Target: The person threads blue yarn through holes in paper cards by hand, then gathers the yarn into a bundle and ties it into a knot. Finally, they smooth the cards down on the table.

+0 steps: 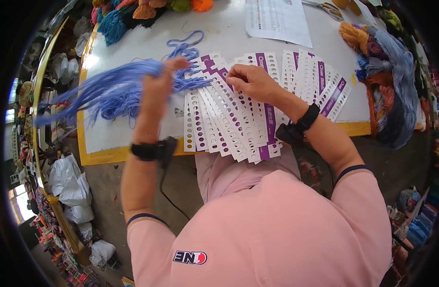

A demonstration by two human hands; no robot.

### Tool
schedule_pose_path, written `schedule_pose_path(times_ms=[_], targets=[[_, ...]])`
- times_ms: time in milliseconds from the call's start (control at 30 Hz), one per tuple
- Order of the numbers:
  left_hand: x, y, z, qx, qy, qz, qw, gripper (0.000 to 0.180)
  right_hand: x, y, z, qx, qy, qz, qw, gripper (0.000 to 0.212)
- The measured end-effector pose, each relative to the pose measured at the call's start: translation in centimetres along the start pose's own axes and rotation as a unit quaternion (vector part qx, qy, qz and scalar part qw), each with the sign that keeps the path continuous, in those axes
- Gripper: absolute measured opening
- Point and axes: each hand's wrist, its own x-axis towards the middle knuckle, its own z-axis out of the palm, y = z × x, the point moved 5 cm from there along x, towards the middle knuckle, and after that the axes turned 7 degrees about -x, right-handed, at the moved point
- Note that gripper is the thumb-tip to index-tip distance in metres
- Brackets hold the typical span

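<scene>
Smeared by motion, my left hand (158, 86) is raised at the bundle of periwinkle-blue thread (119, 79). Its strands fan out leftward past the table edge; whether the fingers grip them cannot be told. My right hand (253, 81) is closed, thumb and fingertips pinched together, above a fanned spread of white and purple thread cards (229, 115) punched with rows of round holes. Anything in that pinch is too small to make out. More blue strands lie across the upper left cards, and a loose blue tail (186, 40) curls on the table above them.
Another fan of cards (320, 79) lies to the right. Beyond them are a printed sheet (279, 21) and scissors (327, 7). Coloured skeins (112, 26) line the far left edge; orange and grey-blue skeins (396, 71) hang over the right. White bags (69, 182) stand left of the white table (97, 143).
</scene>
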Motion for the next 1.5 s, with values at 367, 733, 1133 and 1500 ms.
schedule_pose_path(times_ms=[367,733,1133,1500], targets=[[-3.4,-3.9,6.1,0.436,-0.06,0.31,0.843,0.047,-7.7,-5.0,2.2,-0.326,-0.085,-0.293,0.895,0.054],[-4.4,-3.6,5.3,0.412,0.02,0.328,0.85,0.041,-13.9,-6.4,4.1,-0.386,-0.136,-0.29,0.865,0.077],[-7.3,-5.8,-0.1,0.592,-0.004,0.086,0.801,0.034,-9.0,-7.8,10.3,-0.422,0.047,-0.264,0.866,0.063],[-7.8,-3.7,1.6,0.496,-0.064,0.294,0.814,0.052,-11.6,-4.8,3.2,-0.389,-0.072,-0.259,0.881,0.076]])
